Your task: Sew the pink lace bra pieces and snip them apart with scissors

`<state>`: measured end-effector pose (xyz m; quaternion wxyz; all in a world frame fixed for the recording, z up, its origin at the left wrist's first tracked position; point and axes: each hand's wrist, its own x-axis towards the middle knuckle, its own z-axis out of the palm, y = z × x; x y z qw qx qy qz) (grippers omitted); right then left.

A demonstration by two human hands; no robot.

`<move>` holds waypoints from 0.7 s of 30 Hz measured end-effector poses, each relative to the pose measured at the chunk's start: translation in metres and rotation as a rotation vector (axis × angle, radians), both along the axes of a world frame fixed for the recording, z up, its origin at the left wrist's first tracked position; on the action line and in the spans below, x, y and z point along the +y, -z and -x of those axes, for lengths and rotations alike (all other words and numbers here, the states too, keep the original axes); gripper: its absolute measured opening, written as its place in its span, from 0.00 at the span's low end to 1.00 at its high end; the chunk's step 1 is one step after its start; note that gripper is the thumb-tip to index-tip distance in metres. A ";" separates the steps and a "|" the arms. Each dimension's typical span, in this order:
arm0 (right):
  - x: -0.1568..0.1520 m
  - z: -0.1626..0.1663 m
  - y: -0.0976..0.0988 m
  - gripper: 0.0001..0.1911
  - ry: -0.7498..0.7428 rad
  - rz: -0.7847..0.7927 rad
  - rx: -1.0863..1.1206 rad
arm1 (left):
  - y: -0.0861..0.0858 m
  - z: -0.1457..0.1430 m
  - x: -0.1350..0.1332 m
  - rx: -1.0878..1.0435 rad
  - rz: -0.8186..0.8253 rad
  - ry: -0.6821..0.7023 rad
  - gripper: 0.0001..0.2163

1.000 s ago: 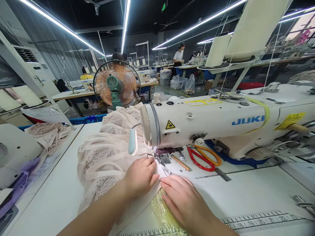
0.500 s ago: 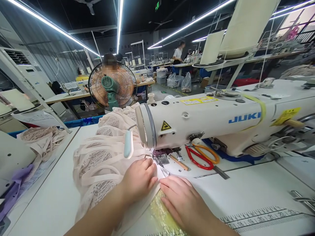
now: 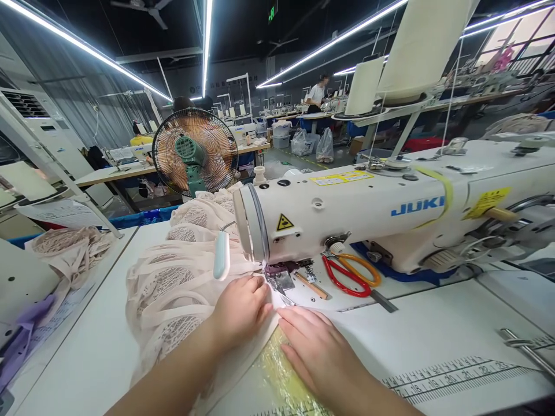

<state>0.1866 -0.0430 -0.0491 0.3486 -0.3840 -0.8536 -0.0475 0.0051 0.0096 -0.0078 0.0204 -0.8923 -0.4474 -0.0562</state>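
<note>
Spanning the near area: white worktable [image 3: 416, 335], ruler scale printed along its near part. White JUKI sewing machine [image 3: 347, 202] on it, head pointing left. Pile of beige lace garments [image 3: 165, 277] heaped left of and behind the needle area, one beige edge running under both hands toward the needle. Green-motor fan [image 3: 187, 148] beyond the pile. Two cream thread cones [image 3: 366, 86] up right, above the machine.

Right hand [image 3: 318, 341]: palm down, fingers nearly straight and together, tips on the fabric edge; can't tell if it pinches. Left hand [image 3: 243, 306]: palm down on beige fabric, fingers loosely curled, tips near the needle area; grip underneath hidden, can't tell. Crinkled yellow plastic film [image 3: 277, 364] between forearms, partly beneath right hand. Red-and-orange-handled scissors [image 3: 356, 275] on the machine bed, right of needle. Pale-blue lamp [image 3: 221, 257] hanging left of machine head. Small wooden stick [image 3: 311, 285] near scissors.
</note>
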 end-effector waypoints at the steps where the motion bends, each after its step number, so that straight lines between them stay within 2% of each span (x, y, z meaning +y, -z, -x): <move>1: 0.000 0.000 0.000 0.14 0.003 -0.005 0.005 | -0.002 -0.001 0.000 0.006 0.002 -0.005 0.14; 11: 0.000 0.002 -0.001 0.12 0.018 0.006 0.028 | -0.012 -0.002 -0.005 0.067 0.042 -0.006 0.12; 21: -0.001 0.001 -0.002 0.13 0.010 0.018 -0.026 | -0.012 0.005 -0.018 0.080 0.067 0.054 0.22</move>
